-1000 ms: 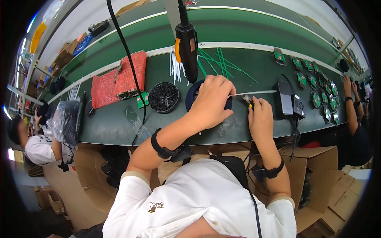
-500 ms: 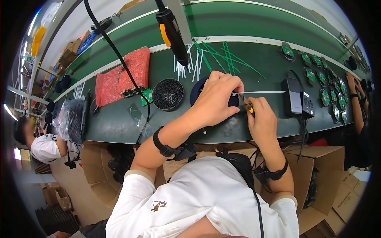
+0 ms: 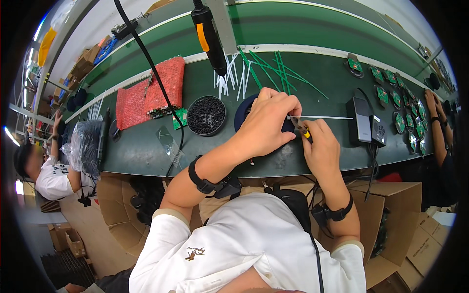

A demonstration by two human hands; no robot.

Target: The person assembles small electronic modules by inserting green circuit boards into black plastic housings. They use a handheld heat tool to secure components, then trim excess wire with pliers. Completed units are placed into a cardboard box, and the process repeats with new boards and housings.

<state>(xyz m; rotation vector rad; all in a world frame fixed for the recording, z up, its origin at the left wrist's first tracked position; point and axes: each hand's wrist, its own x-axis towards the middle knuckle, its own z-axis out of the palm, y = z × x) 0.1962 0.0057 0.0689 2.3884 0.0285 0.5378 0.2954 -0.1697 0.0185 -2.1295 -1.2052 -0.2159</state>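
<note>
My left hand (image 3: 267, 116) is curled over a dark blue round housing (image 3: 240, 116) on the bench and grips it. That hand covers most of the housing, so its inside is hidden. A white cable tie (image 3: 330, 117) sticks out to the right from beside my left fingers. In my right hand (image 3: 322, 146) are small cutting pliers (image 3: 305, 132) with black and yellow handles, the fingers closed round them. Their jaws point at the near end of the tie, next to my left thumb. Whether the jaws touch the tie is too small to tell.
A round tub of small black parts (image 3: 206, 115) and red bubble-wrap packs (image 3: 163, 88) stand left. White and green cable ties (image 3: 278, 71) lie behind. A black electric screwdriver (image 3: 210, 41) hangs overhead. Right are a grey-black device (image 3: 362, 119) and several green circuit boards (image 3: 400, 97).
The pliers and my right hand have shifted very slightly, and the tie's free end sits a little lower. My left hand stays put. At far left, a co-worker has raised an arm.
</note>
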